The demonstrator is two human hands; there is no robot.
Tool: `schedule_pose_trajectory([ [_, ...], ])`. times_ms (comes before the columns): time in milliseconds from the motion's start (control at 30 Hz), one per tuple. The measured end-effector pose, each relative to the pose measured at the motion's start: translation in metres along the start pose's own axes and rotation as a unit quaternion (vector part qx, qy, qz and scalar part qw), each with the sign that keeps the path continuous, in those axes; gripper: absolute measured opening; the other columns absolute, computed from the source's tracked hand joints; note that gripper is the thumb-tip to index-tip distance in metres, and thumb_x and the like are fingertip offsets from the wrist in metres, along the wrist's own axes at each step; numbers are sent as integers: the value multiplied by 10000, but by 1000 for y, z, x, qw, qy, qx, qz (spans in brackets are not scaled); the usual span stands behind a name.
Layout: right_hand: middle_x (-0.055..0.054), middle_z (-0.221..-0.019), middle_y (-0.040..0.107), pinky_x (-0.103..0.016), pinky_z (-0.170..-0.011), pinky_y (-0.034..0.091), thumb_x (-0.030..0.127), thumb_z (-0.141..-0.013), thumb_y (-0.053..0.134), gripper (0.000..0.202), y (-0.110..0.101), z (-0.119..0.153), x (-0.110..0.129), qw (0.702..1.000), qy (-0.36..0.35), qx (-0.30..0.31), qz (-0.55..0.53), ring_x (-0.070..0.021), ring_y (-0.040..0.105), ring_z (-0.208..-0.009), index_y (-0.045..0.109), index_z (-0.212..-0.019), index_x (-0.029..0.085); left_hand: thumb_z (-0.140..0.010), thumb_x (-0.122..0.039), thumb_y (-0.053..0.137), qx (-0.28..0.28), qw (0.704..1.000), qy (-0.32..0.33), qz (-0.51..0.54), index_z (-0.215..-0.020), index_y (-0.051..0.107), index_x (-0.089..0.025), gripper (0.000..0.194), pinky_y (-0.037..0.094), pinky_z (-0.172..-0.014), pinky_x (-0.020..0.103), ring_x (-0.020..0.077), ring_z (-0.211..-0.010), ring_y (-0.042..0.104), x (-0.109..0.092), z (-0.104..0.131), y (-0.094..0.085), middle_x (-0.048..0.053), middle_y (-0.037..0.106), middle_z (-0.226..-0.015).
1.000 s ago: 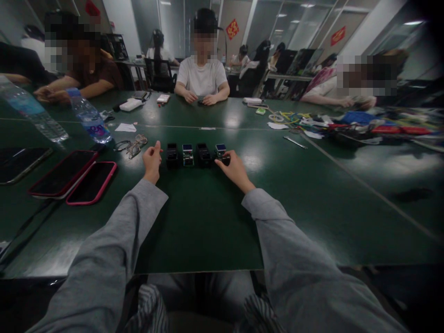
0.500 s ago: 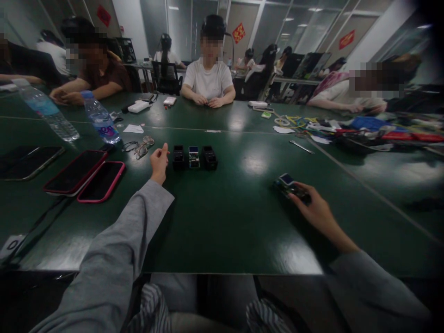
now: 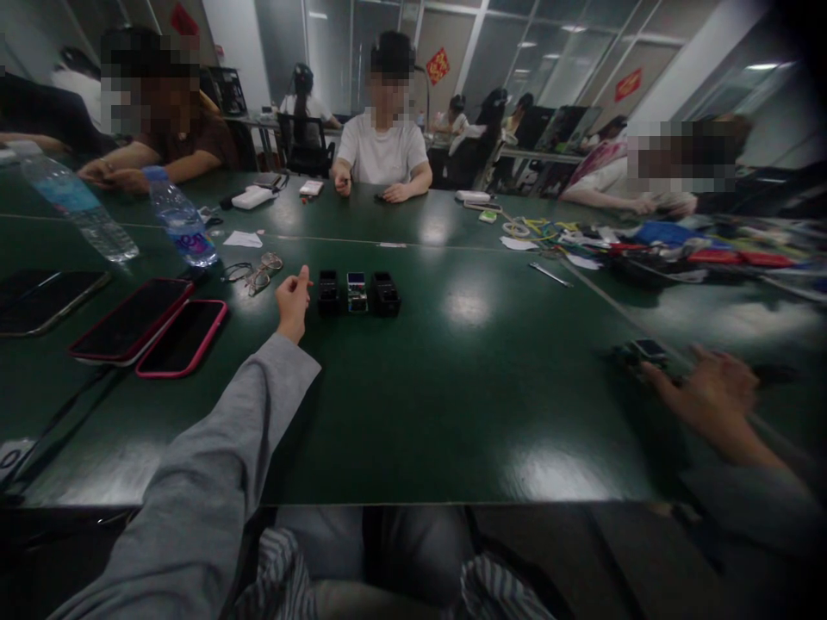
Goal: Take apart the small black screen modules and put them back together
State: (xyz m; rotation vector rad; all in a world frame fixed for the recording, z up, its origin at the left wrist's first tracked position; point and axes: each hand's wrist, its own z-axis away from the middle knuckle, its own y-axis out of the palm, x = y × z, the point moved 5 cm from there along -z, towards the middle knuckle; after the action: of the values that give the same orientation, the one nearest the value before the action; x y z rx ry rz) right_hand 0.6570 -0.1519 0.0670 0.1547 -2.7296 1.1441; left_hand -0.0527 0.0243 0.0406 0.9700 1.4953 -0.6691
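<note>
My left hand [image 3: 294,303] rests on the green table with its thumb up and fingers curled. Whatever may be inside those fingers is hidden. Just right of it stand three small devices in a row: a black-cased one [image 3: 328,293], a bare circuit board with a small screen [image 3: 357,293], and another black-cased one [image 3: 386,294]. Far to the right is my right hand [image 3: 717,396], blurred by motion, its thumb and fingers apart. Beside its thumb lies another circuit board with a small screen [image 3: 648,348]; contact between them is hard to make out.
Phones [image 3: 184,340] and two water bottles [image 3: 184,220] are on the left, near a pair of glasses [image 3: 264,274]. A wrench [image 3: 550,274] lies right of centre, before a heap of cables [image 3: 672,237]. Co-workers sit across the table [image 3: 452,413].
My right hand has moved right with the circuit board, and its fingers have come apart from it. My left hand stays put. The co-worker opposite has raised one hand.
</note>
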Motion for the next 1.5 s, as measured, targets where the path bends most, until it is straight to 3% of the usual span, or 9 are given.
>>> schedule_pose_trajectory([
  [133,-129,-1586,274,-769,-1068,197,742,-835,484,784,36,-9,105,999,39,-19,-1,-445,220,-1468,313,-1522,406,-782,-640,650,7,1000,9,-1,-625,521,-187,496,231,-402,204,60,-426,340,1,0,0,-53,416,-498],
  [333,-91,-1641,194,-600,-1218,144,484,-937,532,729,110,0,367,950,-234,142,-150,-349,191,-1509,213,-1565,298,-797,-642,634,3,1000,15,-8,-621,519,-188,500,222,-403,206,59,-420,324,0,0,0,-57,396,-485],
  [467,-51,-1643,197,-579,-1225,157,463,-969,469,663,140,-9,428,933,-228,185,-208,-301,187,-1517,200,-1558,319,-804,-627,636,2,1000,8,-11,-615,512,-192,490,226,-402,208,62,-416,334,-2,1,0,-57,388,-480],
  [633,-146,-1493,429,-588,-1045,418,557,-962,428,546,156,-22,419,933,-183,215,-225,-359,505,-1296,431,-1411,247,-800,-610,649,2,1000,10,-13,-610,515,-191,479,227,-402,208,63,-413,333,-4,1,1,-57,391,-477],
  [767,-180,-1287,537,-592,-993,447,571,-904,536,525,150,-26,408,962,-123,131,-206,-382,525,-1214,518,-1284,209,-784,-638,652,4,1000,13,-12,-627,536,-186,492,228,-410,207,63,-422,341,-2,0,1,-56,400,-482],
  [967,-135,-1182,586,-534,-929,518,404,-931,506,407,155,-26,405,951,-144,176,-208,-323,596,-1083,528,-1300,234,-779,-643,653,5,1000,5,-15,-625,535,-188,494,232,-411,213,67,-419,342,-3,1,1,-57,401,-477],
  [1200,-108,-1284,575,-462,-919,552,394,-919,548,540,107,4,379,899,-195,295,-257,-275,624,-1075,441,-1427,244,-801,-606,646,6,1000,7,-3,-614,511,-192,474,230,-409,213,64,-418,335,-4,2,0,-55,414,-491],
  [1333,-101,-1284,604,-460,-908,552,464,-920,546,552,69,16,296,928,-168,278,-184,-284,644,-1077,447,-1449,344,-804,-599,650,12,1000,18,-1,-608,517,-188,475,233,-414,209,63,-423,337,-5,2,1,-54,416,-488],
  [1500,-214,-1242,620,-527,-943,476,614,-875,539,628,2,-5,125,999,-14,-3,39,-351,585,-1184,532,-1426,313,-802,-607,651,15,1000,10,-10,-622,530,-189,471,240,-415,209,67,-424,341,-3,2,2,-54,417,-488],
])
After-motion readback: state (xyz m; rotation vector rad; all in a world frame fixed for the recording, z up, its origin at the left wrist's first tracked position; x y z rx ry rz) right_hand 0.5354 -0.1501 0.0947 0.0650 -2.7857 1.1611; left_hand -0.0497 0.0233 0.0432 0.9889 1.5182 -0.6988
